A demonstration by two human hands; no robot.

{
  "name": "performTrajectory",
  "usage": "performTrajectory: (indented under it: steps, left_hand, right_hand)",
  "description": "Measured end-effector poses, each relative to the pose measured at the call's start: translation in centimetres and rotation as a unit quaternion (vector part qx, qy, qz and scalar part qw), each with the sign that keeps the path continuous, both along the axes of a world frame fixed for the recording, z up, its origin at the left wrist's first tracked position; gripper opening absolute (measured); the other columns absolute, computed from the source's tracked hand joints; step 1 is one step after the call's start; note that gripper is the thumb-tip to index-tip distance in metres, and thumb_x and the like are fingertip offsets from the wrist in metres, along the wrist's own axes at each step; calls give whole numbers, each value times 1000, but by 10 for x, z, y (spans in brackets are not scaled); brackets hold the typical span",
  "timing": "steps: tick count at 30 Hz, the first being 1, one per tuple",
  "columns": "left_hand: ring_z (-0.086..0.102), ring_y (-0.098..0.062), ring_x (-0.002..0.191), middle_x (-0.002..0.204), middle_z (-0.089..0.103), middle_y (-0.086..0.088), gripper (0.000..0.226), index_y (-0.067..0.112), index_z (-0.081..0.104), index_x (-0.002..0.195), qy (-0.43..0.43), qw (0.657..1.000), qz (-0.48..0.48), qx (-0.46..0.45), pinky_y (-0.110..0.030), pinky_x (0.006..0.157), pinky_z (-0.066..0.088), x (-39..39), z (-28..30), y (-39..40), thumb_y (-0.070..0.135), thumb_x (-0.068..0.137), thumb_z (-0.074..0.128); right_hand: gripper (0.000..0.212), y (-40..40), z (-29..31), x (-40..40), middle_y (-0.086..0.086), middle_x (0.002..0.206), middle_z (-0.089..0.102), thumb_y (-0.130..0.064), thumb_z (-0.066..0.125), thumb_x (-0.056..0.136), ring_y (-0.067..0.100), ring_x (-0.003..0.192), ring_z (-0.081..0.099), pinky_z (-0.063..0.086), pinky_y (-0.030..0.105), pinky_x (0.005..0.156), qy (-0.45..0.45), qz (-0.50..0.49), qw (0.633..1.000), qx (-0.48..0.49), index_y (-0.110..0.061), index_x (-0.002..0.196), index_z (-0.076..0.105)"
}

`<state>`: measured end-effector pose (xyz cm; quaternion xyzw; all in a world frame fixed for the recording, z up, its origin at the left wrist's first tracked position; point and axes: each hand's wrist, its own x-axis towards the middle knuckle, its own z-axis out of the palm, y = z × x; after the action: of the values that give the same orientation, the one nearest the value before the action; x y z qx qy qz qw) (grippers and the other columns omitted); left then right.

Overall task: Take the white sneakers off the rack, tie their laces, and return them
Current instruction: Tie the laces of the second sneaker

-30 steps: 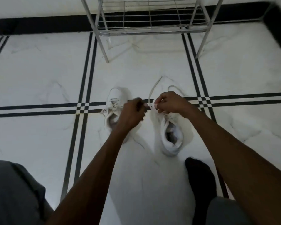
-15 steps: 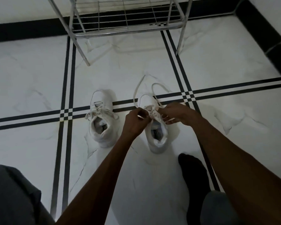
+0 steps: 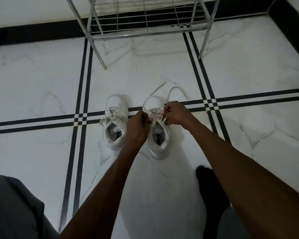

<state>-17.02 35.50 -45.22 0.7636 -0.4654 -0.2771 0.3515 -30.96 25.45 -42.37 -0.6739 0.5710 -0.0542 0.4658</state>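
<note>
Two white sneakers stand side by side on the white marble floor, toes pointing away from me. The left sneaker (image 3: 114,123) has its laces in a bow. Over the right sneaker (image 3: 160,142) my left hand (image 3: 138,125) and my right hand (image 3: 174,112) each pinch part of its laces (image 3: 175,89). The lace ends loop loosely on the floor past the toe. The knot itself is hidden between my fingers.
A metal wire shoe rack (image 3: 145,23) stands against the wall ahead, its lowest shelf bare. Black stripes cross the floor. My knee in grey trousers (image 3: 12,209) is at the bottom left and my foot in a black sock (image 3: 209,185) at the bottom right.
The view has shifted, so the sneakers and rack sit further right and lower in frame. My hands stay on the right sneaker's laces, now slightly further apart.
</note>
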Motion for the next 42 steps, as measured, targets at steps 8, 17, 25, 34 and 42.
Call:
performTrajectory:
  steps: [8,17,25,34,42]
  left_hand:
    - [67,-28,79,93,74,-16,32,-1,57,106,-82,995,-50,12,-43,69,55,-9,15,2,27,93,48]
    - [69,-36,89,98,74,-16,19,-1,56,113,-137,989,-28,41,-43,69,48,-5,8,-7,3,95,58]
    - [71,-28,92,98,73,-20,27,11,59,91,204,977,6,60,-41,81,53,13,17,-10,36,100,61]
    - [75,-14,96,101,79,-6,28,5,77,104,134,986,-27,-98,-17,77,56,38,77,-23,30,99,66]
    - [68,-10,78,84,73,-1,48,4,72,96,215,973,-76,-46,-29,77,53,38,66,-13,42,109,45]
  right_hand:
    - [24,18,-1,12,22,105,69,-22,60,99,36,98,67,44,34,69,64,11,985,-161,0,107,57]
    - [27,19,-1,15,22,106,68,-25,58,100,36,100,67,40,31,68,58,-7,988,-144,1,105,57]
    - [25,-4,10,8,20,97,76,-23,65,96,33,94,75,64,48,81,-106,-75,990,49,3,96,65]
    - [18,-3,40,27,12,89,77,-9,59,94,19,74,70,56,32,73,-79,130,988,11,-8,101,76]
    - [43,-8,85,24,4,83,68,-55,55,97,10,74,58,49,24,69,-67,235,969,39,-20,87,78]
